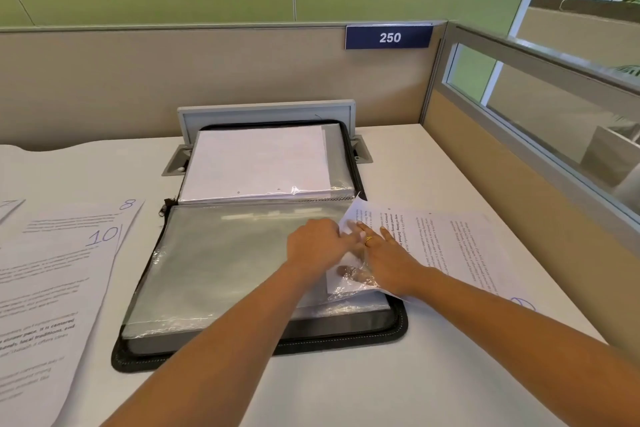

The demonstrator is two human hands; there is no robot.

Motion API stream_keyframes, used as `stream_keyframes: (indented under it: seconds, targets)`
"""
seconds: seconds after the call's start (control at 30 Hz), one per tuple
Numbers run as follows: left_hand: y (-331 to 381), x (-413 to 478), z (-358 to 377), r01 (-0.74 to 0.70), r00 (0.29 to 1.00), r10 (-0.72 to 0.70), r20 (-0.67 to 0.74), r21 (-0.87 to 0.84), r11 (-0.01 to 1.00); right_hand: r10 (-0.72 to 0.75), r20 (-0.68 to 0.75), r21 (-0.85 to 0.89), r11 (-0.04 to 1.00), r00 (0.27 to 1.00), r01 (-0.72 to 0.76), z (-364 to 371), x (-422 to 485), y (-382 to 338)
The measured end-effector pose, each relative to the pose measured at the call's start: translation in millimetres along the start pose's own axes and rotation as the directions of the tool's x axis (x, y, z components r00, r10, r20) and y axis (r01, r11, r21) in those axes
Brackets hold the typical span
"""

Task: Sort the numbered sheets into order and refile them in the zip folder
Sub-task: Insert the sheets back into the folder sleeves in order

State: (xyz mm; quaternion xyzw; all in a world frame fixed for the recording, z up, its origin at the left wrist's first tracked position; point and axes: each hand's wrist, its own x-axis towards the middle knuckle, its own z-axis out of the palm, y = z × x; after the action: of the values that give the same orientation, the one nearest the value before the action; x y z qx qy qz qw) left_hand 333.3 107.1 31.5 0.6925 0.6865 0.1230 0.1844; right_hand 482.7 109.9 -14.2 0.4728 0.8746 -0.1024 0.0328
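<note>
The black zip folder (398,326) lies open on the desk, its halves filled with clear plastic sleeves (221,263). The far half holds a white sheet (256,163) in a sleeve. My right hand (384,260) pinches a printed sheet (453,246) at the near sleeve's right edge, fingers on top and thumb showing through the plastic. The sheet's left corner sits in the sleeve mouth; the rest lies on the desk to the right. My left hand (315,243) holds the sleeve's top layer at that edge. Sheets marked 10 (100,236) and 8 (127,204) lie to the left.
More printed sheets overlap along the desk's left side (41,288). A grey cable flap (266,113) stands open behind the folder. Beige partition walls close the back and right; a blue sign reads 250 (389,37). Bare white desk (346,385) lies in front.
</note>
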Motion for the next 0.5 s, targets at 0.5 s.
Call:
stream_keyframes:
  seconds: [0.5]
  targets:
    - [38, 9, 6, -0.056, 0.998, 0.066, -0.017, 0.345, 0.937, 0.012, -0.025, 0.111, 0.994, 1.0, -0.009, -2, -5, -4]
